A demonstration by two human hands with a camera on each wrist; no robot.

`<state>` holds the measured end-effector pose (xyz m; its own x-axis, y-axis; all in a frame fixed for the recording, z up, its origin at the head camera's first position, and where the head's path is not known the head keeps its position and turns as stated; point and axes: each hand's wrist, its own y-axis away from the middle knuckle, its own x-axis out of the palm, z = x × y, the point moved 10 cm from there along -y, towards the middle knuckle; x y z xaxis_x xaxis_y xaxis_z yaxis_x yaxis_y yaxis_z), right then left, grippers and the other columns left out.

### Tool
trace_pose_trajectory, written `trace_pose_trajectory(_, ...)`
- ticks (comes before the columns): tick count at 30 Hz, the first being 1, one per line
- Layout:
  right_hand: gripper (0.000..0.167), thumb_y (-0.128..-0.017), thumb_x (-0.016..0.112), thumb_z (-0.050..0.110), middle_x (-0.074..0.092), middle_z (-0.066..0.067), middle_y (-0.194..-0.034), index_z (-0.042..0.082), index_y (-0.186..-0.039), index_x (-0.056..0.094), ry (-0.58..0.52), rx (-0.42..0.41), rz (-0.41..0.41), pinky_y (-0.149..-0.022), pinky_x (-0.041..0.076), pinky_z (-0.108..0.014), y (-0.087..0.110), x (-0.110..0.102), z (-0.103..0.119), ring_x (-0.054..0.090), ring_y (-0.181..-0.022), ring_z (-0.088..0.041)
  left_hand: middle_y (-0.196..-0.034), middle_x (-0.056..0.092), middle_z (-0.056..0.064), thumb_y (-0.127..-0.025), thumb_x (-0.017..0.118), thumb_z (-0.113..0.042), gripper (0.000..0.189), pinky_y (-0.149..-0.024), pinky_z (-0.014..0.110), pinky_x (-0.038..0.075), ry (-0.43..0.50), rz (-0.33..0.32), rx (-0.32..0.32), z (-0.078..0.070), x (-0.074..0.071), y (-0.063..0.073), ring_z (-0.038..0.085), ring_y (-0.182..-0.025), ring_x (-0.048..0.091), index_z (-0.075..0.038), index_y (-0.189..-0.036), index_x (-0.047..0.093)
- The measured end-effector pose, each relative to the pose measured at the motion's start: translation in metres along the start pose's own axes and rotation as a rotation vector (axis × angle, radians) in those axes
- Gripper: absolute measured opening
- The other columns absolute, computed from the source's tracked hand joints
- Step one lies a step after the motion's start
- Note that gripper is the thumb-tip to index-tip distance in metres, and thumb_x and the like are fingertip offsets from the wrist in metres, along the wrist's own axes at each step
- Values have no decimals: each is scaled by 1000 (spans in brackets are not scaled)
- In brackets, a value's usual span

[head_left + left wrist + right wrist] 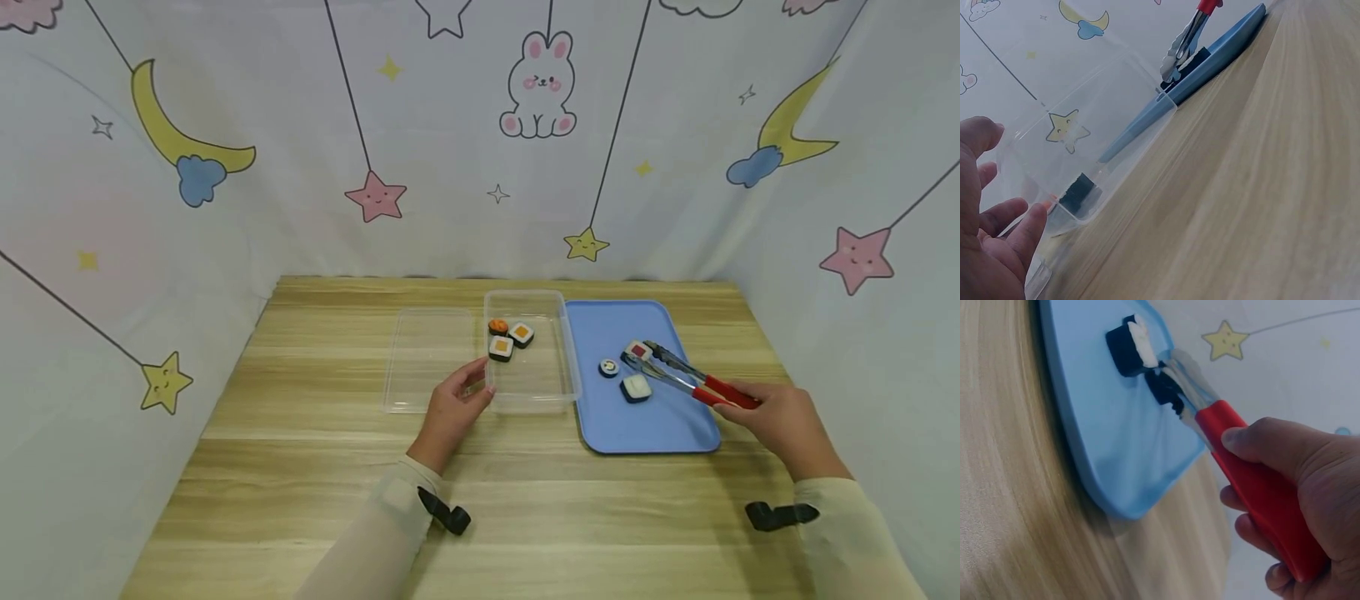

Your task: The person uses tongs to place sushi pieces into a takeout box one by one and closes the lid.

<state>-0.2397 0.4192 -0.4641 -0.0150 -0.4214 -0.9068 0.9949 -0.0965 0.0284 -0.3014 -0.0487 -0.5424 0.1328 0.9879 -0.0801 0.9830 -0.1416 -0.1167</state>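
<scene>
My right hand (783,421) grips the red handles of metal tongs (1260,487). The tongs' tips lie on either side of a sushi roll with a red centre (638,350) over the blue tray (600,425). Beside it on the tray are a small round roll (608,367) and a white-topped sushi piece (636,387). My left hand (453,412), fingers spread and loosely bent, touches the left wall of a clear plastic box (536,385). Inside that box sit two rolls with yellow-orange centres (501,347) and an orange-topped piece (498,327).
A clear flat lid (427,354) lies on the wooden table (315,400) left of the box. The box's right side meets the tray's left edge. A patterned cloth (465,167) hangs behind the table and along both sides.
</scene>
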Motion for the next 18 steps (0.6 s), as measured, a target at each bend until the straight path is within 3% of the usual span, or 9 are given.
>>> trace_pose_trajectory(11,60,-89,83,39,71,-32,-106,-7,-125,71,-24,-27,-16,-55,45,-29,1,3,0,61,-82,-35,-142,62,19,-96,75,-12,51,-102,43,56,-7,-3,6,0,-1,0,31,-131,60,-4,-144,61)
trace_pose_trajectory(18,56,-88,85,34,71,-34,-107,-7,-123,72,-30,-16,-73,-54,46,-29,1,-2,1,61,-82,-37,-142,63,18,-97,75,-12,51,-102,42,56,-18,2,3,0,0,-1,29,-131,60,-5,-145,61)
